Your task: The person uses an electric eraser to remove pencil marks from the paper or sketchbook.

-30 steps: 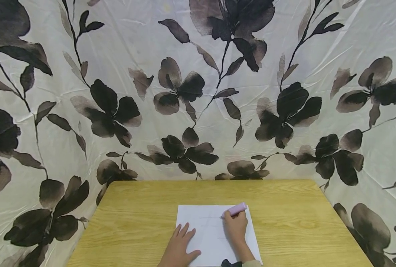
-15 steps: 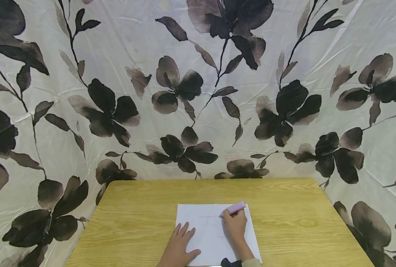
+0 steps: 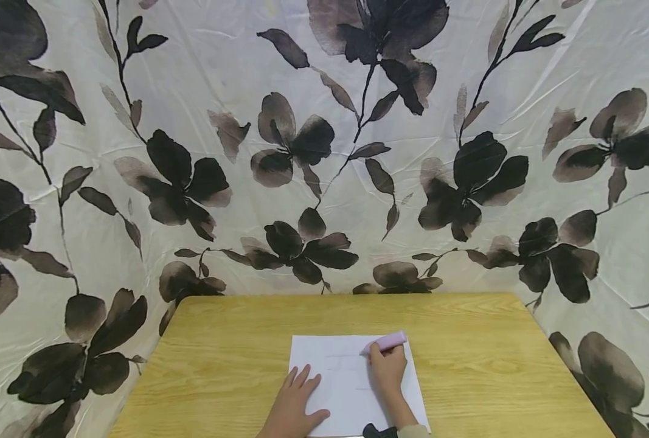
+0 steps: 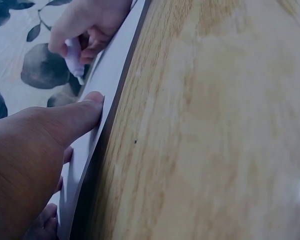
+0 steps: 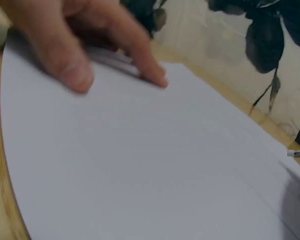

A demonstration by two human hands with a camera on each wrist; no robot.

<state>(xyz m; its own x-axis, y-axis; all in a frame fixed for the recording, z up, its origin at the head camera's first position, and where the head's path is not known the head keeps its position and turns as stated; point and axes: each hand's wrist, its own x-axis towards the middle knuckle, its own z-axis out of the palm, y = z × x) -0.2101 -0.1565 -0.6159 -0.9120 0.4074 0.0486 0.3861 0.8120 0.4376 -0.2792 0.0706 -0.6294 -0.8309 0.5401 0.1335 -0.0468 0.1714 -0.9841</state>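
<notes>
Spanning lower frame: wood-grain table (image 3: 220,365). Lower centre: 1 white sheet (image 3: 339,400), likely light, limp; press edges flat. Left hand (image 3: 294,404): spread on sheet's left. Right hand (image 3: 388,368): pinches 1 lilac pen (image 3: 392,340), lower right of centre; probably light, rigid; grasp low down.

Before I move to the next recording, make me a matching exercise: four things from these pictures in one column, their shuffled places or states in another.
Things
1. white rectangular paper sheet
2. lilac thick-barrelled pen
3. left hand
4. yellow wood-grain table

Places or states
A. resting with fingers spread on the sheet's left side
B. extending past the sheet on both sides
C. lying flat, bearing faint lines
D. gripped by the right hand

Pairs: 1-C, 2-D, 3-A, 4-B
</notes>
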